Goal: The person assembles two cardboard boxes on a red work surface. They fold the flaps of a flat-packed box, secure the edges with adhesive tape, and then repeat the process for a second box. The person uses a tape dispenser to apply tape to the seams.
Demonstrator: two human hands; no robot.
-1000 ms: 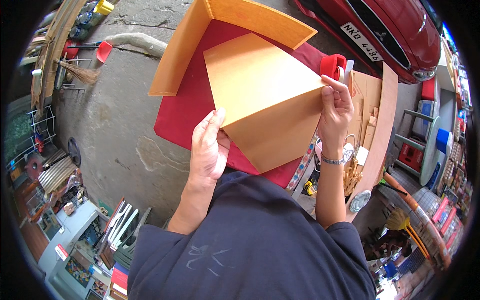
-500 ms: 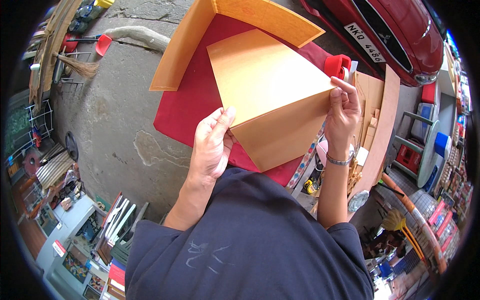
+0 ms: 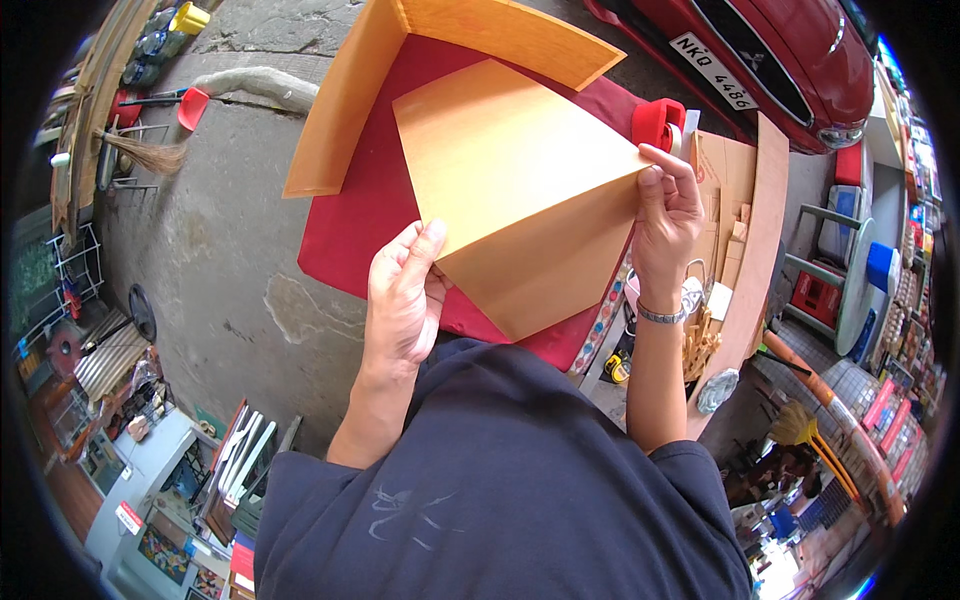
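A tan, folded sheet of stiff card or thin board (image 3: 510, 150) is held up between my hands, its crease running from one hand to the other. One panel lies toward the far side and the other slopes down toward me. My left hand (image 3: 405, 290) pinches the crease's left end, thumb on top. At the right end, my right hand (image 3: 668, 205) grips the corner between thumb and fingers. Beneath lies a dark red cloth-like surface (image 3: 345, 240). A second folded tan piece (image 3: 335, 110) stands on edge along its far side.
A red tape dispenser (image 3: 655, 122) sits at the surface's right edge. Beside it, a side table (image 3: 745, 260) carries wood scraps and a yellow tape measure (image 3: 620, 368). A red car (image 3: 790, 60) stands at far right. A broom (image 3: 145, 152) and red dustpan (image 3: 193, 108) are far left.
The whole view has shifted a little, so most things appear slightly farther left. Both hands keep their hold on the folded sheet, which has barely changed its tilt.
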